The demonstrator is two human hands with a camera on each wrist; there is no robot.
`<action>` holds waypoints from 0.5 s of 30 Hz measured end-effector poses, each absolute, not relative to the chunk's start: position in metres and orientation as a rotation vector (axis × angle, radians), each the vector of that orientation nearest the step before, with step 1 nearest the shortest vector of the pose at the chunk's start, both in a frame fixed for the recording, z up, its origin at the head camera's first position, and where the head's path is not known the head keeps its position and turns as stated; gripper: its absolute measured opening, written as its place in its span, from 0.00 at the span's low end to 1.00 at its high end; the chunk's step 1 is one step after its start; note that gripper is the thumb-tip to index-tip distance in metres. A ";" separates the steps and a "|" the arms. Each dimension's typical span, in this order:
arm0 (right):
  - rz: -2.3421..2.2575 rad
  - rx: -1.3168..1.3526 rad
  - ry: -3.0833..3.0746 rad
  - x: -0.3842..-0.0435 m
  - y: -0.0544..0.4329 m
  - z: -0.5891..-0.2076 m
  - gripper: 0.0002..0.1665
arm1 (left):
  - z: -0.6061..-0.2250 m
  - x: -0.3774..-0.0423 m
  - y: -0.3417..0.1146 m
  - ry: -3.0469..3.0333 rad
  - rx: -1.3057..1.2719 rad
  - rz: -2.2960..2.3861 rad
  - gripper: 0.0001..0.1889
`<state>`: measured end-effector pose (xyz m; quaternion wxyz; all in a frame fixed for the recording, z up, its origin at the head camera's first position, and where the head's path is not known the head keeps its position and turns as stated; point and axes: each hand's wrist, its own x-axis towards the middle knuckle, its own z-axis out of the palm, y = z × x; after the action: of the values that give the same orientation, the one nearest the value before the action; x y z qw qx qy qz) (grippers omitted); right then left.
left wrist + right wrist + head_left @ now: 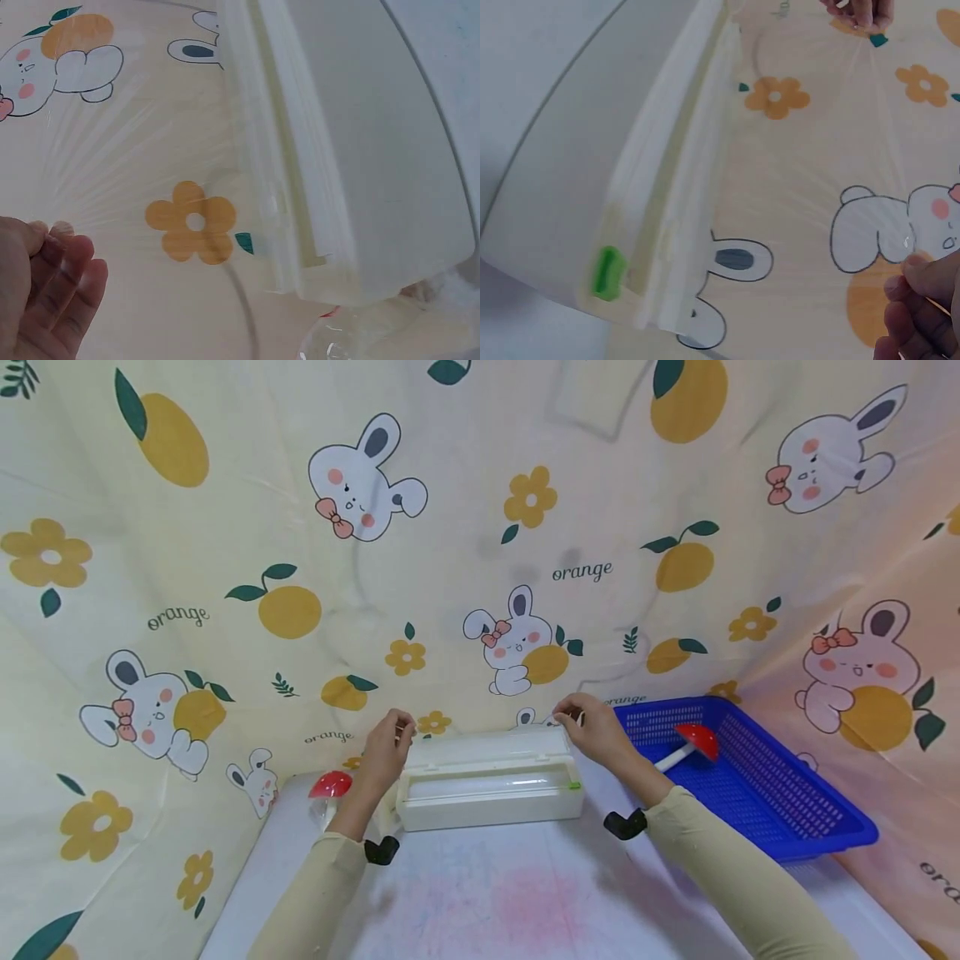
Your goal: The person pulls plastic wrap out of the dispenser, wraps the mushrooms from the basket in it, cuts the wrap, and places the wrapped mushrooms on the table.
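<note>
A white cling film dispenser (491,811) stands on the table, its lid (487,748) raised. Clear cling film (124,161) stretches from it, creased in lines that fan out from the fingers. My left hand (384,756) pinches one corner of the film between thumb and fingertips, behind the dispenser's left end. At the right end, my right hand (600,735) pinches the other corner, which the right wrist view shows drawn into folds at the thumb (930,274). A green slider (609,274) sits at the dispenser's right end.
Left of the dispenser, a red-capped mushroom (331,785) in clear plastic stands close to my left forearm. A blue basket (843,839) on the right contains another red-capped mushroom (697,742). Printed cloth (450,560) hangs behind the white table (450,893).
</note>
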<state>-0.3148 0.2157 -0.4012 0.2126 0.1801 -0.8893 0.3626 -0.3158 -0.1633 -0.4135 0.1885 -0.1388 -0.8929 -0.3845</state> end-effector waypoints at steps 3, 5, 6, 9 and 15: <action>1.008 0.524 -2.437 -0.317 0.217 -0.395 0.04 | -0.408 -0.317 -0.162 -2.484 -0.395 -1.079 0.06; 1.002 0.534 -2.418 -0.317 0.218 -0.391 0.04 | -0.404 -0.317 -0.162 -2.462 -0.401 -1.071 0.06; 1.000 0.537 -2.413 -0.317 0.218 -0.389 0.04 | -0.402 -0.317 -0.162 -2.452 -0.405 -1.067 0.06; 0.994 0.543 -2.396 -0.317 0.217 -0.382 0.04 | -0.397 -0.318 -0.162 -2.425 -0.413 -1.066 0.06; 0.974 0.557 -2.374 -0.316 0.218 -0.374 0.04 | -0.391 -0.316 -0.162 -2.383 -0.410 -1.084 0.06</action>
<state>-0.3161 0.2175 -0.3742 0.2551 0.2050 -0.8743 0.3585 -0.3164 -0.1622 -0.3913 0.2436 -0.1500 -0.8722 -0.3968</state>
